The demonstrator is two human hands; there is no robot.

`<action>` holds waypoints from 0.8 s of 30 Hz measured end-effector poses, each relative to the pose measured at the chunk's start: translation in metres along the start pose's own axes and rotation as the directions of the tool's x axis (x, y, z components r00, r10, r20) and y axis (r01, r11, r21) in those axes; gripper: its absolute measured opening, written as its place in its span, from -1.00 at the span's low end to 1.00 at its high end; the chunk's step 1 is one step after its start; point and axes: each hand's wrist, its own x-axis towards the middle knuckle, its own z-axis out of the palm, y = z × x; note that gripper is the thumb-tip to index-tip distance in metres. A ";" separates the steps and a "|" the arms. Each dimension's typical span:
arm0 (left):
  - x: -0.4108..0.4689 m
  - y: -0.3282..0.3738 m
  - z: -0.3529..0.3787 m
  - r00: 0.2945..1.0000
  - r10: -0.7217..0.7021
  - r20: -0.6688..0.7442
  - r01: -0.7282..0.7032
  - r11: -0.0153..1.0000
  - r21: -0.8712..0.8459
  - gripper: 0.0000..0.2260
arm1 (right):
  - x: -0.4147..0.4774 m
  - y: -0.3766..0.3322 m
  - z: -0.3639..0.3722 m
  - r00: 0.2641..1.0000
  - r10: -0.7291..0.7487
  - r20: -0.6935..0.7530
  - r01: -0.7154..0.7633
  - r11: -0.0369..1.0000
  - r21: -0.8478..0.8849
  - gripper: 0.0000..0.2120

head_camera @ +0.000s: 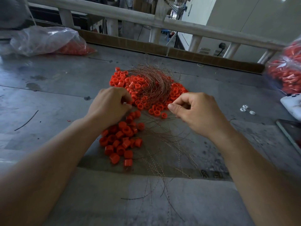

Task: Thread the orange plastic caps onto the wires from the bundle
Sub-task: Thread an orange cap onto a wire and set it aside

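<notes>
Grey metal worktable [48, 95], pale railing [130, 15] behind. Left hand [110, 105] lies knuckles-up, fingers curled at the near edge of the orange caps [130, 82] heaped mid-table; whether it holds one I cannot tell. Right hand [195, 111] pinches, thumb against forefinger, a strand of the wire bundle [154, 79] draped over the heap. Plastic bags [45, 39] of caps sit at the far-left corner and right edge

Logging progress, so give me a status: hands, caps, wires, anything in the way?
Left hand curled at loose caps, grasp hidden. Right hand pinching, likely a wire. Wire bundle atop caps. Nothing blocking.
</notes>
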 end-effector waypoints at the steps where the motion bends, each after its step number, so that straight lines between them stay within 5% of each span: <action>1: 0.000 0.000 -0.001 1.000 -0.005 -0.005 0.005 1.000 0.005 -0.88 | 0.000 0.000 0.000 1.000 0.003 -0.007 -0.003 1.000 -0.004 -0.85; 6: -0.001 0.001 -0.009 0.998 -0.030 -0.061 0.027 0.999 -0.043 -0.86 | 0.003 0.006 -0.003 0.997 0.038 -0.060 -0.040 0.999 -0.033 -0.85; 9: -0.004 0.004 -0.020 0.993 -0.109 -0.052 0.096 0.972 -0.216 -0.87 | 0.008 0.014 -0.006 0.990 0.073 -0.117 -0.079 0.996 -0.052 -0.83; 13: -0.011 0.015 -0.033 0.963 -0.228 0.145 0.267 0.725 -0.635 -0.74 | 0.014 0.026 -0.006 0.978 0.123 -0.169 -0.136 0.989 -0.063 -0.78; 20: -0.024 0.030 -0.037 0.964 -0.157 0.215 0.264 0.670 -0.694 -0.81 | 0.018 0.034 0.001 0.981 0.109 -0.162 -0.121 0.991 -0.065 -0.92; 24: -0.026 0.031 -0.036 0.972 -0.151 0.180 0.234 0.668 -0.707 -0.83 | 0.018 0.026 0.010 0.994 -0.052 -0.093 0.041 0.992 -0.116 -0.81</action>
